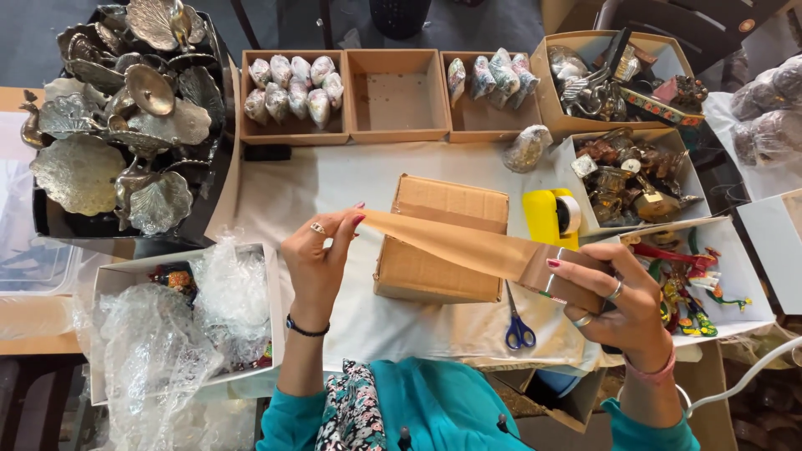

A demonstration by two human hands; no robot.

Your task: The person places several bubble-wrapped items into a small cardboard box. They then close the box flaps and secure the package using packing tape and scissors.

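The roll of brown packing tape (561,280) sits in the right hand (614,296), whose fingers curl closed around its rim; the hand covers much of the roll, so its core cannot be seen. A drawn-out strip of tape (447,242), matte tan and widening toward the roll, stretches leftward and slightly farther away to the left hand (319,255), where thumb and fingertips pinch its free end and the other fingers stand loosely spread. The strip hangs above one closed cardboard box (441,240) resting on the white cloth (301,188) at the middle of the table; whether the tape touches the box cannot be told.

Just right of the box lies one pair of blue-handled scissors (518,324), its blades partly under the strip. Near left, an open white box (180,321) holds crumpled clear plastic that hides most of its contents. To the right, a white tray of colourful painted figures (697,288) is partly behind the right hand.

Farther off stands one yellow tape dispenser (551,215). Beyond it are three shallow brown trays (397,96): the left holds about eight wrapped pieces, the middle is bare, the right about four. Far left, a dark tray carries piled metal leaf-shaped dishes (125,117), too overlapped to count. Far right, two boxes of metal ornaments (622,125) are jumbled and hard to separate.
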